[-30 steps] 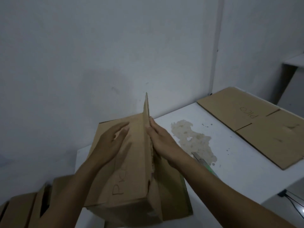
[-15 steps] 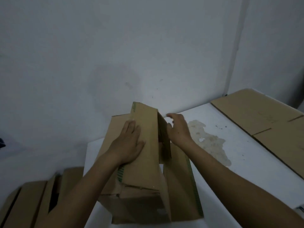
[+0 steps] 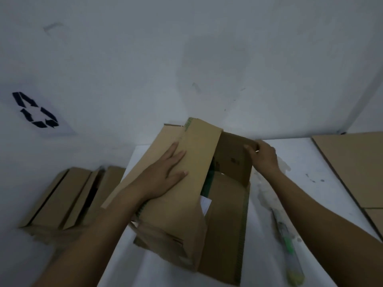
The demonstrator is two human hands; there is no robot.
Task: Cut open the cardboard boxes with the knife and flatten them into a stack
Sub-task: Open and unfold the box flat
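Flattening the box (image 3: 180, 216) at the table's (image 3: 310, 162) left edge: the left hand (image 3: 165, 172) is pressing open-palmed on the top panel (image 3: 199, 154) while the right hand (image 3: 264, 157) is gripping the far flap (image 3: 234, 162). Pulling outward along the creases is advisable; the knife (image 3: 288, 243) is lying right of the box.

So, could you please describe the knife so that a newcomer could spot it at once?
Start at the white table, where a half-opened cardboard box stands in the middle. The knife lies flat on the tabletop just right of that box, below the right forearm. It is the only slim, green-and-pale thing there; all else nearby is brown cardboard.
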